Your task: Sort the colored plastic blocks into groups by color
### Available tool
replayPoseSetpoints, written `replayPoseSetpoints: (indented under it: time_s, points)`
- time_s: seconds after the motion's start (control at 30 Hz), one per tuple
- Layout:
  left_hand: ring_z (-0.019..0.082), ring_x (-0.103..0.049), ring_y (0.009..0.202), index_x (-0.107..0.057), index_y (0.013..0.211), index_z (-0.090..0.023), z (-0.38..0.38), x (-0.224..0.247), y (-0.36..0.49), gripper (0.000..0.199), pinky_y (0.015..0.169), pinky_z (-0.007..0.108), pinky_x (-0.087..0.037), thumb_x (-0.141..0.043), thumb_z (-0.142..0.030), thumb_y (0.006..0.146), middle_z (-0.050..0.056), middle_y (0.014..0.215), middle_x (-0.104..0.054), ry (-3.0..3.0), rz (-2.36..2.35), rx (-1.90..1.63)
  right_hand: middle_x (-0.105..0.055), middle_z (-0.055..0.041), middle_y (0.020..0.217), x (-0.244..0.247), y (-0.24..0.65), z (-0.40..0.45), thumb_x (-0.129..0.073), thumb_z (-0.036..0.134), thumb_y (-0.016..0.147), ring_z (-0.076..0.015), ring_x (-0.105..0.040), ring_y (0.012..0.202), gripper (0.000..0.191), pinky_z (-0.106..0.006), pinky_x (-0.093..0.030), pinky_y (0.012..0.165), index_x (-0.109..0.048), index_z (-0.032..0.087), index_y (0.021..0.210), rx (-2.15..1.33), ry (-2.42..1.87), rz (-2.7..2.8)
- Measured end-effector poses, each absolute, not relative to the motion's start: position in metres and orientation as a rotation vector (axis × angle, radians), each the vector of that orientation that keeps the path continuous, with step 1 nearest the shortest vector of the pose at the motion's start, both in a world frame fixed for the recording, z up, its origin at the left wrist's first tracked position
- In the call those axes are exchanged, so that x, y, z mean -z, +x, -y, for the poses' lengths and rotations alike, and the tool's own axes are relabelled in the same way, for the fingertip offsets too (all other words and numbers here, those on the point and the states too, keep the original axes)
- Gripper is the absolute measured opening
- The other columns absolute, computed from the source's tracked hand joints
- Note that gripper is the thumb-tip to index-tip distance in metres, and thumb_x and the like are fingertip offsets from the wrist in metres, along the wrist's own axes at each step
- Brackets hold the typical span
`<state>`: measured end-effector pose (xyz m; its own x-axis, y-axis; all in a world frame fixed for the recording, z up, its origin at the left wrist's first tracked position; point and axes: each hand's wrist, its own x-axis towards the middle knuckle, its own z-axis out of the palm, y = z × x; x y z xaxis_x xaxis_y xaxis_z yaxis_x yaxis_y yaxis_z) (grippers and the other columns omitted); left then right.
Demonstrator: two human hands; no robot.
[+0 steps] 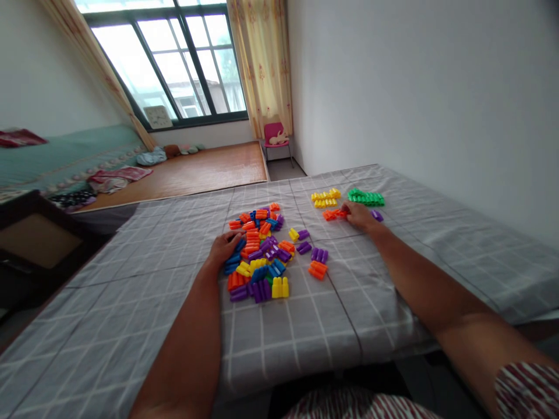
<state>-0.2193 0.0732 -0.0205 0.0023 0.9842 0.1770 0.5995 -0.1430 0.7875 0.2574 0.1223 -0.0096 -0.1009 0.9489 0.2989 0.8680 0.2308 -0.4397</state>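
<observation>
In the head view, a big table is covered by a gray cloth (174,326) with white and dark lines. Many small toy blocks are laid on it.

On the left part of the cloth, a mixed pile (253,237) is made of orange, blue, purple, yellow and green blocks. The left side of the pile is touched by the left hand (225,247). The fingers are bent a little and put by the blue blocks (233,265). It cannot be told if a block is pinched there.

Farther to the right, a short row of orange blocks (334,215) is touched at its right end by the right hand (358,216). The fingertips are brought close together there, but it cannot be told if a block is pinched or only touched.

Yellow blocks (325,199) are set in two rows just past the orange row. Green blocks (365,198) are grouped to the right of the yellow ones. Some purple blocks (377,216) are partly hidden behind the right hand.

Between the pile and the orange row, a few loose blocks (319,255) are spread out, in yellow, purple and orange. One orange piece (318,270) is placed nearest among these. At the near edge of the pile, a yellow piece (280,287) is seen beside purple ones.
</observation>
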Motion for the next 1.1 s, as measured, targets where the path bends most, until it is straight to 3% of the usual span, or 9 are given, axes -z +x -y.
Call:
replayPoseSetpoints:
  time_s: [0.17,0.33,0.53,0.63,0.7,0.9,1.1]
  points:
    - [0.027,-0.066,0.1,-0.077,0.095,-0.018,-0.072,0.014,-0.216,0.054,0.092,0.034,-0.048,-0.061,-0.063,0.068,0.007,0.105,-0.075,1.787,-1.632,-1.02,-0.071,-0.0082,0.102,0.025,0.259,-0.123,-0.052,0.007,0.075,-0.0215,-0.063,0.098,0.025,-0.031,-0.044,0.094,-0.069,0.016,0.091,-0.101,-1.649,2.0]
    - [0.028,-0.066,0.098,-0.078,0.092,-0.018,-0.07,0.009,-0.212,0.053,0.091,0.035,-0.049,-0.063,-0.063,0.066,0.008,0.102,-0.075,1.775,-1.646,-1.034,-0.071,-0.0112,0.105,0.027,0.257,-0.121,-0.064,0.032,0.082,-0.0227,-0.066,0.093,0.034,-0.033,-0.049,0.087,-0.066,0.016,0.111,-0.216,-1.671,1.973]
    - [0.026,-0.067,0.094,-0.077,0.095,-0.018,-0.072,0.014,-0.216,0.053,0.084,0.034,-0.051,-0.061,-0.061,0.07,0.008,0.099,-0.076,1.814,-1.661,-1.018,-0.072,-0.0075,0.1,0.017,0.266,-0.115,-0.066,0.026,0.076,-0.018,-0.066,0.085,0.031,-0.03,-0.052,0.08,-0.067,0.015,0.105,-0.597,-1.445,1.939]
    - [0.026,-0.067,0.093,-0.077,0.097,-0.017,-0.073,0.015,-0.218,0.053,0.084,0.034,-0.05,-0.059,-0.06,0.071,0.008,0.099,-0.076,1.835,-1.668,-0.998,-0.071,-0.0065,0.101,0.012,0.258,-0.11,-0.07,0.031,0.074,-0.0187,-0.066,0.087,0.047,-0.032,-0.053,0.081,-0.062,0.017,0.118,-0.818,-1.203,2.049]
    - [0.026,-0.067,0.092,-0.077,0.097,-0.018,-0.073,0.016,-0.218,0.052,0.084,0.034,-0.05,-0.059,-0.06,0.071,0.008,0.098,-0.076,1.836,-1.669,-0.999,-0.071,-0.007,0.1,0.014,0.249,-0.111,-0.075,0.033,0.07,-0.02,-0.066,0.089,0.054,-0.033,-0.053,0.083,-0.061,0.017,0.119,-0.779,-1.177,2.085]
    - [0.027,-0.067,0.093,-0.077,0.098,-0.016,-0.072,0.014,-0.217,0.055,0.084,0.034,-0.05,-0.057,-0.06,0.071,0.008,0.1,-0.076,1.834,-1.658,-0.992,-0.072,-0.0106,0.104,0.027,0.237,-0.121,-0.057,0.033,0.088,-0.0196,-0.067,0.084,0.028,-0.033,-0.052,0.081,-0.066,0.016,0.109,-0.384,-1.486,1.934]
    - [0.026,-0.068,0.09,-0.077,0.096,-0.018,-0.072,0.014,-0.217,0.053,0.085,0.034,-0.05,-0.059,-0.061,0.07,0.007,0.097,-0.076,1.825,-1.663,-1.009,-0.071,-0.0093,0.112,0.03,0.222,-0.118,-0.053,0.025,0.09,-0.0193,-0.067,0.09,0.029,-0.029,-0.049,0.085,-0.067,0.016,0.114,-0.278,-1.567,2.078]
